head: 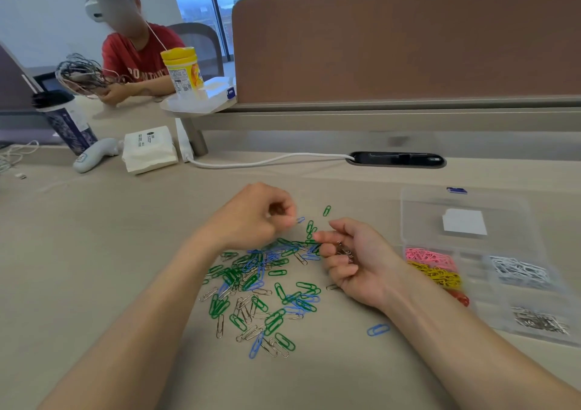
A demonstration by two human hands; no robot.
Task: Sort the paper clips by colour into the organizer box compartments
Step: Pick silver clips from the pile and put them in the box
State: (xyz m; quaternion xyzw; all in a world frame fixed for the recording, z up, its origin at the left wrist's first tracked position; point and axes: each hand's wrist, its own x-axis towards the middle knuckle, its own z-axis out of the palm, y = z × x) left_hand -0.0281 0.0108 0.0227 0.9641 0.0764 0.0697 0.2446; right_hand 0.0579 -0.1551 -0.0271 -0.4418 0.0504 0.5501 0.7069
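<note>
Stretching across the view, the beige table (110, 252) carried everything. On its right side lay the clear organizer box (490, 299), lid folded back, with pink clips (427, 255), yellow clips (437, 276) and red clips (460, 298) down its left side, and white clips (518, 271) and sorted silver clips (540, 323) further right. A loose pile of paper clips (261, 284), green, blue and silver, lay at the centre between the forearms. Over its far edge the left hand (251, 218) pinched a blue clip (300, 220) at its fingertips. The right hand (355, 262), palm up, held a small silver bunch (344, 249) in curled fingers. A stray blue clip (378, 329) lay apart beside the right forearm.
</note>
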